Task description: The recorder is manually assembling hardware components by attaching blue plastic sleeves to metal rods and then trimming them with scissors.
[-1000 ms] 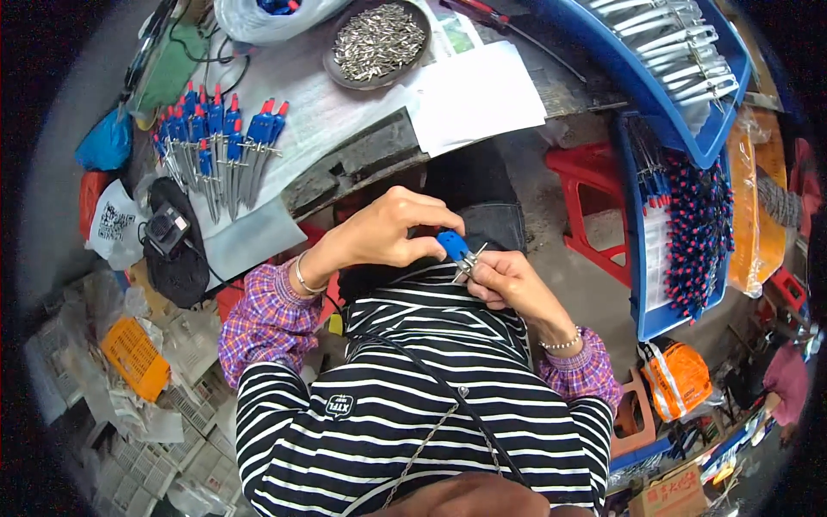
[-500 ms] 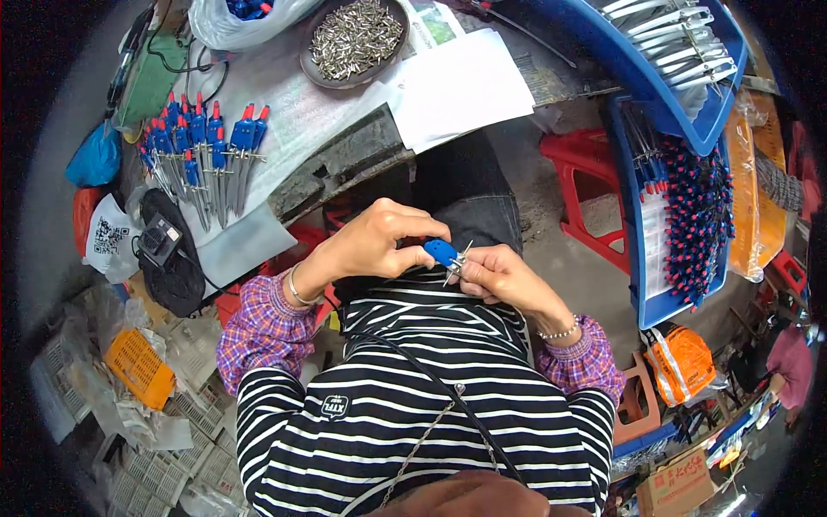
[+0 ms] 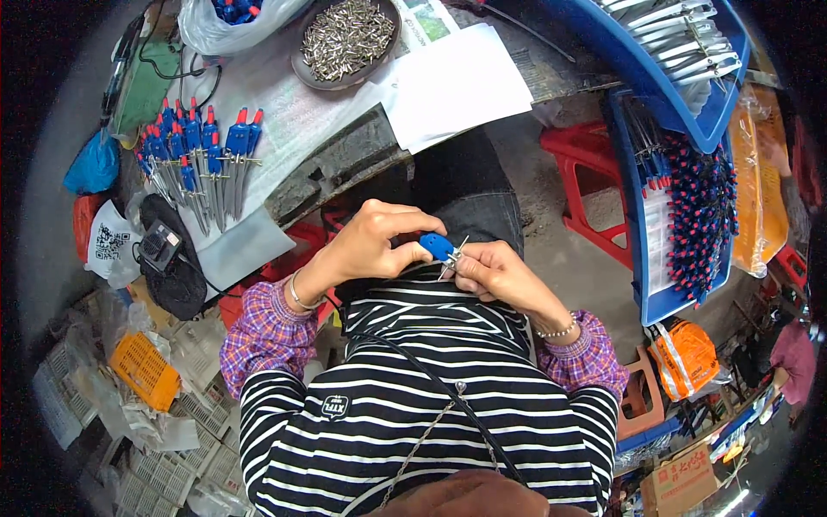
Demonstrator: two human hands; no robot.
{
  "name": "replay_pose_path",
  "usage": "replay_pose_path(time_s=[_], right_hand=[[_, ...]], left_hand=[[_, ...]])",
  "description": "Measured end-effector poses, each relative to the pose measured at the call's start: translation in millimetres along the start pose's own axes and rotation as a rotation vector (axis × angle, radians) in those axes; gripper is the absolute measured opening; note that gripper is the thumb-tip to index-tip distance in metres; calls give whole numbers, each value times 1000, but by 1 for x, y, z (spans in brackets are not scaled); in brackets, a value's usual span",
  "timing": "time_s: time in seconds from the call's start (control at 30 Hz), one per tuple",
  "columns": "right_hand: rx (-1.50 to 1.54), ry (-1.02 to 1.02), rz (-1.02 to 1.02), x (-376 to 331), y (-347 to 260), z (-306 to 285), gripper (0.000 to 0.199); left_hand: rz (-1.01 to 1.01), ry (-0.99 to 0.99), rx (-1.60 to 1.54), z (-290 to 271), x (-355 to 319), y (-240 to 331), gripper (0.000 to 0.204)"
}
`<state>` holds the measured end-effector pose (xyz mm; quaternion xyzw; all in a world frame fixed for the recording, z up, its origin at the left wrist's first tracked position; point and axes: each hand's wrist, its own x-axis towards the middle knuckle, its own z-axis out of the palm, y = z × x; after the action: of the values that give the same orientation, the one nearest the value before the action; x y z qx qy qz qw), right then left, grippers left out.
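Note:
Above my lap, both hands hold one small tool with a blue plastic body [image 3: 438, 246] and thin metal pieces crossing at its right end. My left hand [image 3: 389, 237] pinches the blue end between thumb and fingers. At the metal end, the fingers of my right hand [image 3: 493, 270] are closed on the small parts and partly hide them. On the table at the left lies a bunch of similar blue tools [image 3: 207, 146] with red tips and long metal legs. A dark bowl of small metal pins [image 3: 348, 41] stands at the top of the table.
White paper sheets [image 3: 461, 86] lie along the table edge. A red stool [image 3: 594, 189] is at the right. Beside it, a blue tray [image 3: 639, 258] holds many red-tipped blue parts. A higher blue bin [image 3: 594, 53] holds silver metal legs. Orange crates stand farther right.
The metal pieces on the blue tool have tilted slightly, and my right fingers have shifted around them. My left hand keeps its pinch. The whole view has shifted a little.

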<state>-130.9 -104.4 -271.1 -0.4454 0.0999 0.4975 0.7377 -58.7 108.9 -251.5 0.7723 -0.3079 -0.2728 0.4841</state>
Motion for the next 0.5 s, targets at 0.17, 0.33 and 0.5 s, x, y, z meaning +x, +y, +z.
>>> replay_pose_path(time_s=[0.17,0.33,0.5], right_hand=[[87,28,32,3,3,0,26],[-97,28,-50,4,6,-4,24],[-226,11,-95,3,2,-4,23]], left_hand=[[-11,49,8,3,-4,-1,26],[-15,9,-25,2,-2,-2,27],[17,-39,-40,0,0,-3,27]])
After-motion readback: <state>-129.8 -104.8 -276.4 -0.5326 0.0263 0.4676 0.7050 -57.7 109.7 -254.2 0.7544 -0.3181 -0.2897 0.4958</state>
